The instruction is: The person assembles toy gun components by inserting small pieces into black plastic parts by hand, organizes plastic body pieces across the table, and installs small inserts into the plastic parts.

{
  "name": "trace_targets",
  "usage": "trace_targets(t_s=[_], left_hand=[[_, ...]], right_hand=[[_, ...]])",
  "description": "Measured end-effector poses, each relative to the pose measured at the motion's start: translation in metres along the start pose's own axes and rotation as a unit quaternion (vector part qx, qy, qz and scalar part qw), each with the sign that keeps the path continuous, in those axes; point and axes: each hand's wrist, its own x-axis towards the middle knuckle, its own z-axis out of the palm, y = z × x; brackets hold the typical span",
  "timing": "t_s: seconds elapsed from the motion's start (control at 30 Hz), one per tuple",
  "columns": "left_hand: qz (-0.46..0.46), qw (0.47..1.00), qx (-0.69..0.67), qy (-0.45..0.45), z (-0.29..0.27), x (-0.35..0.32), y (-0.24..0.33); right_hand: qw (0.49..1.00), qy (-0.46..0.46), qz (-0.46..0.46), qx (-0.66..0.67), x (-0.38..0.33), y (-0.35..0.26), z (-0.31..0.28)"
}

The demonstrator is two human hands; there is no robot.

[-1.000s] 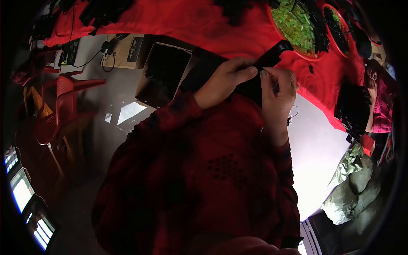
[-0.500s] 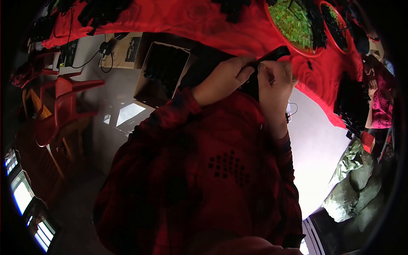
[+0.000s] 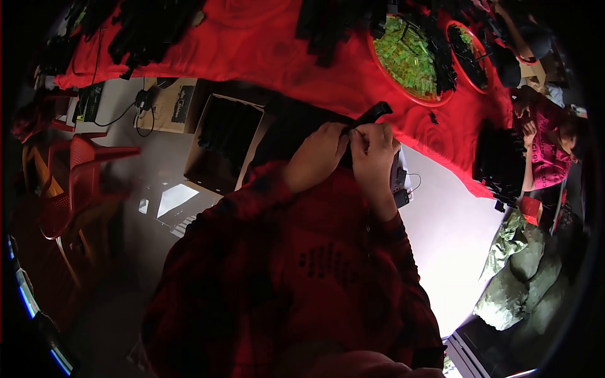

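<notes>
Close together in front of my chest, both hands hold a long, glossy black piece (image 3: 376, 113) with a bent end. It sticks out beyond the fingers toward the table; its exact kind is unclear. My left hand (image 3: 319, 151) is closed around its near part, the fingers pressed together. My right hand (image 3: 372, 150) pinches at it with thumb and forefinger, the other fingers curled. Whatever lies between the fingertips is too small to make out. Beyond the hands is a table with a red cloth (image 3: 265, 57).
On the cloth stand a red-rimmed basin (image 3: 423, 101) of yellow-green pieces and a second basin (image 3: 484, 87). Black strips (image 3: 148, 38) lie in piles. Below are a cardboard box (image 3: 196, 170) with black items and a red chair (image 3: 85, 164). At right sit another person (image 3: 547, 148) and pale sacks (image 3: 504, 296).
The whole view has shifted, so table, basins and hands appear lower and farther left. Both hands keep nearly the same grip on the black piece.
</notes>
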Motion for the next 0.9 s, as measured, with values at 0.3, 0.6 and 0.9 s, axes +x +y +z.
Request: trace_targets(t_s=[0.3, 0.6, 0.9], left_hand=[[-0.154, 0.957, -0.214, -0.118, 0.005, 0.017, -0.009], [-0.082, 0.990, -0.103, -0.059, 0.008, 0.018, -0.010], [-0.133, 0.980, -0.131, -0.069, 0.011, 0.025, -0.004]], right_hand=[[1.000, 0.013, 0.001, 0.013, 0.010, 0.009, 0.001], [0.994, 0.035, -0.089, -0.054, 0.010, 0.006, 0.002], [1.000, 0.021, -0.003, -0.012, 0.015, 0.012, 0.004]])
